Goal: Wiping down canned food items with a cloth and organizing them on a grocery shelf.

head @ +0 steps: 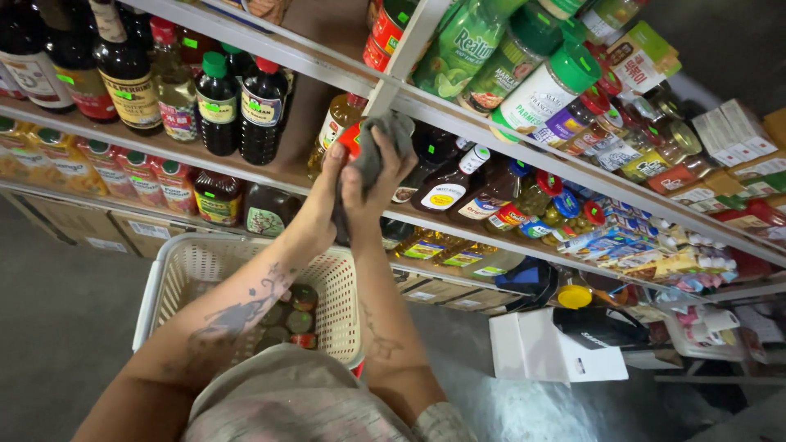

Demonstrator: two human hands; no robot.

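Both my hands are raised in front of the middle shelf. My left hand (322,190) grips a bottle with a red cap (350,138); most of the bottle is hidden behind my hands. My right hand (370,182) presses a grey cloth (385,139) against the bottle's top and side. The two hands touch each other around the bottle. Both forearms carry dark tattoos.
Wooden shelves (270,168) hold dark sauce bottles (242,106), juice bottles (123,172), green-lidded shakers (548,86) and small jars. Below my arms stands a white plastic basket (184,266) with several jars (293,315). A white box (540,352) sits on the grey floor at right.
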